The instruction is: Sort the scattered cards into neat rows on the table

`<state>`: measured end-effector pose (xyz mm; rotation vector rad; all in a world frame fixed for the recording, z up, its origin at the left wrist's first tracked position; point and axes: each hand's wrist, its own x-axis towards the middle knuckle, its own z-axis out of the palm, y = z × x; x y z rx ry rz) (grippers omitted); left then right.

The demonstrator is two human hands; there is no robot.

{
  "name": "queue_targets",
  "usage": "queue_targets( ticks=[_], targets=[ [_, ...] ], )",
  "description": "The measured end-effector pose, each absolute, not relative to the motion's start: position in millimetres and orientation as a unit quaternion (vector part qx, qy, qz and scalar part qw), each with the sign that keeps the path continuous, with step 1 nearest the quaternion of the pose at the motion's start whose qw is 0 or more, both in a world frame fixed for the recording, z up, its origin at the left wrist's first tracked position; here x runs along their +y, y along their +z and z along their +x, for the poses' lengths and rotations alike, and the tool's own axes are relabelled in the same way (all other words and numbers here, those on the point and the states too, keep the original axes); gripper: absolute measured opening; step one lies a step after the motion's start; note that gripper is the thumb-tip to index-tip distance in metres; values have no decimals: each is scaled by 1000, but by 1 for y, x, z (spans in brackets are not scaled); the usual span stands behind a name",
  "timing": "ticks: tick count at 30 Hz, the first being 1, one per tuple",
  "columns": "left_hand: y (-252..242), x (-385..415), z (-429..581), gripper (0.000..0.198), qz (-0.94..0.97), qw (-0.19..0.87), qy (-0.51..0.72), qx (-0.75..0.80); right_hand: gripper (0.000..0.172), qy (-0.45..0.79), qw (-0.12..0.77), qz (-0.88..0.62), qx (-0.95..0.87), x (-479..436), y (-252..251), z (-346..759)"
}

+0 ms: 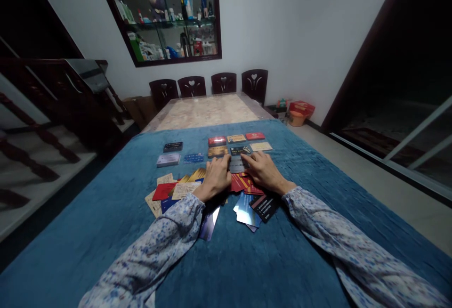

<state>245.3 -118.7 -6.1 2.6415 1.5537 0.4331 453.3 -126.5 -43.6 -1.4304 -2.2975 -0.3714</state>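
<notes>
Both my hands rest on a loose pile of cards (183,190) spread on a blue cloth (247,261). My left hand (214,178) lies palm down, fingers curled on the edge of a grey card (236,164). My right hand (264,171) lies flat, its fingers touching the same grey card from the right. Red cards (243,184) show between the two hands. Beyond them, several cards lie in neat rows, among them a red card (216,141) and a blue card (193,158).
The blue cloth covers the near part of a long table; bare marbled tabletop (208,110) continues behind it. Several dark chairs (223,83) stand at the far end. A glass cabinet (165,16) hangs on the wall. Stairs are to the left, orange tubs (300,112) on the floor.
</notes>
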Motion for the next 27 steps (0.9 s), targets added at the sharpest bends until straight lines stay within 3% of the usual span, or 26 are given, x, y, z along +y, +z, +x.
queue_targets(
  ticks=[12, 27],
  targets=[
    [-6, -116, 244, 53, 856, 28, 152, 494, 60, -115, 220, -479, -842, -119, -47, 465],
    [2, -113, 238, 46, 866, 20, 142, 478, 53, -107, 195, -482, -847, -122, -27, 464]
  ],
)
